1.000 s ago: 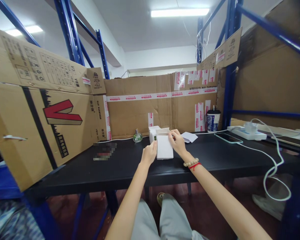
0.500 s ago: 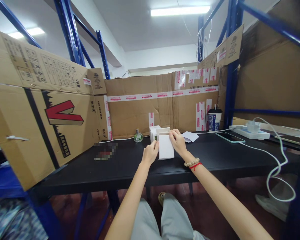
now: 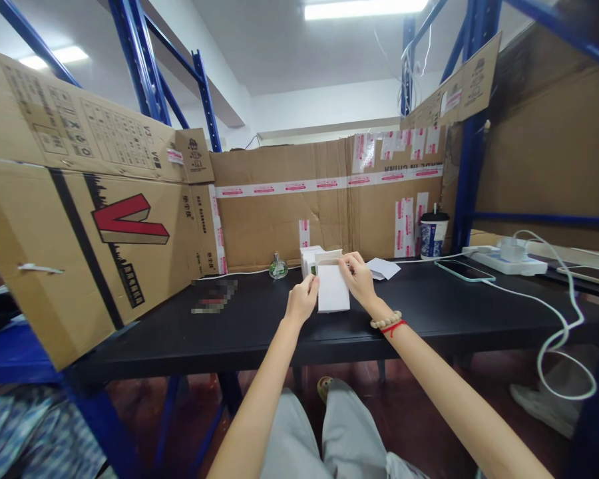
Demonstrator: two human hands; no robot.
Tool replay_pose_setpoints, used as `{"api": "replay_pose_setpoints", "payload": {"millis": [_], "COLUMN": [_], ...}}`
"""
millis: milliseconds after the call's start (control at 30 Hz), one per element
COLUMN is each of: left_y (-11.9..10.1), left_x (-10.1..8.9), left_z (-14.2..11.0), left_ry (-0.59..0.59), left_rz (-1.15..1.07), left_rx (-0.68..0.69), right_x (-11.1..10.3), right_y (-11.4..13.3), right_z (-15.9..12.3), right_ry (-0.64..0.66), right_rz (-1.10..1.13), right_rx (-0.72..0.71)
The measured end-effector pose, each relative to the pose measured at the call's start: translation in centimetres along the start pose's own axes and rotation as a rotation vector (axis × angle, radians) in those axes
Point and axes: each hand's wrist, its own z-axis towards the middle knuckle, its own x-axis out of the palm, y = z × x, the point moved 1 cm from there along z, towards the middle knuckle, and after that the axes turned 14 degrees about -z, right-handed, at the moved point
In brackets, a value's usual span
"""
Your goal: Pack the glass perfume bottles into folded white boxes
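Observation:
A small white box [image 3: 333,290] stands between my hands over the black tabletop, a flap raised at its top end. My left hand [image 3: 302,301] pinches its left edge with thumb and fingertips. At the upper right edge, by the raised flap, my right hand [image 3: 360,278] grips the box with bent fingers. More white boxes [image 3: 309,255] stand just behind it, partly hidden. A round glass bottle with green in it [image 3: 278,268] sits to the left, and a folded white sheet [image 3: 384,269] lies to the right.
Cardboard walls [image 3: 279,226] close off the back and left of the black table [image 3: 259,332]. On the right are a lidded paper cup [image 3: 433,238], a phone [image 3: 464,269], a white power strip [image 3: 504,261] and a looping white cable [image 3: 544,346]. A blurred patch [image 3: 213,297] lies left.
The head view has shifted slightly. Both hands keep hold of the white box, and the right-hand fingers have moved a little at its top edge.

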Motion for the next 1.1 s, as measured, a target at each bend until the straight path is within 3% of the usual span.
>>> {"api": "replay_pose_setpoints", "payload": {"millis": [733,1100], "left_y": [-0.1,-0.3], "left_x": [0.2,0.4], "left_z": [0.1,-0.1], "left_ry": [0.003,0.017], "left_rz": [-0.059,-0.050], "left_rx": [0.013,0.003], "right_x": [-0.2,0.3], "right_y": [0.3,1.1], "right_z": [-0.1,-0.4], "right_ry": [0.024,-0.009], "right_rz": [0.040,0.042], "right_rx": [0.086,-0.028]}}
